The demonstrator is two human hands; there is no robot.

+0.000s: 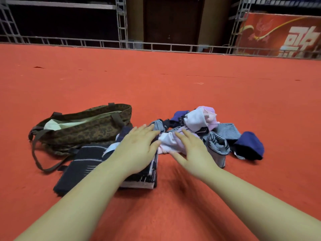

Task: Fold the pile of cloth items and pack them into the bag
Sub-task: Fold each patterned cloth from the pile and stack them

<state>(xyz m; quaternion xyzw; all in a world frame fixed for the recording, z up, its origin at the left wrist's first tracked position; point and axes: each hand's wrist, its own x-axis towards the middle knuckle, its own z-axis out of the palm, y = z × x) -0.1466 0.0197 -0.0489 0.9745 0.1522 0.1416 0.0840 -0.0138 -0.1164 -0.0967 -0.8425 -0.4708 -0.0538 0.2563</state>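
- Pile (pixel 206 129) of loose cloth items lies on the red carpet (pixel 156 80), right of centre, with pink, white, striped and dark blue pieces jumbled together.
- A pale pink piece (pixel 169 142) sits at the near left edge of the pile, between the two hands.
- A dark blue piece (pixel 249 145) lies at the pile's right end; a grey-and-white striped piece (pixel 218 145) is bunched just left of it.
- Bag (pixel 83 126), in a brown leopard-like print with a pale lining showing at its open mouth, lies on the carpet to the left of the pile, its strap (pixel 37 153) looping toward the viewer.
- A folded dark towel (pixel 90 164) with pale stripes lies flat just in front of the bag, touching its near side.
- Left hand (pixel 137 150) is spread flat, fingers straight, over the right part of the towel; the fingertips reach the pile's left edge. It grasps nothing.
- Right hand (pixel 194 152) is also spread, fingers extended and slightly blurred, over the near side of the pile by the pink piece; whether it touches the cloth I cannot tell. It grasps nothing.
- Beyond the carpet stand a metal truss (pixel 121 21) and a red banner (pixel 281 35) at far right.
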